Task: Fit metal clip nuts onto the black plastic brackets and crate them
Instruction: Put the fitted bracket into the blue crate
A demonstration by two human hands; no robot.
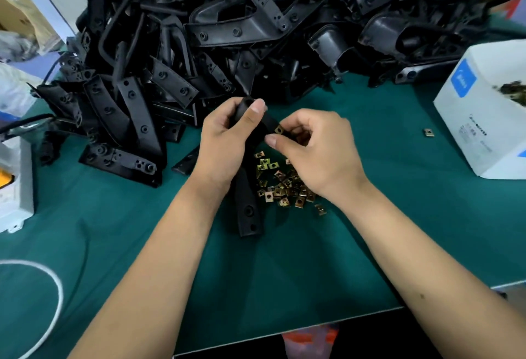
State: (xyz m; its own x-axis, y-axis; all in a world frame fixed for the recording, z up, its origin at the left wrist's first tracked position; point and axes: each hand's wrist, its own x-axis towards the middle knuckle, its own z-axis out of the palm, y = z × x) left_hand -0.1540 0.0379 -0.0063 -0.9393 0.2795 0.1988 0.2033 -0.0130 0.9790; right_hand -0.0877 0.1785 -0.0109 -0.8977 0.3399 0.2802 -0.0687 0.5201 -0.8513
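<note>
My left hand (225, 136) grips a long black plastic bracket (247, 208) near its upper end; the lower end hangs down over the green table (284, 267). My right hand (316, 153) pinches a brass-coloured metal clip nut (279, 130) against the bracket's edge, close to my left thumb. Below my hands a loose heap of several clip nuts (284, 185) lies on the table. A big pile of black plastic brackets (227, 31) fills the back of the table.
A white box (484, 119) holding more clip nuts stands at the right, with one stray nut (427, 132) beside it. A white device (14, 185) and a white cable loop (54, 296) lie at the left. The table's front edge runs along the lower right.
</note>
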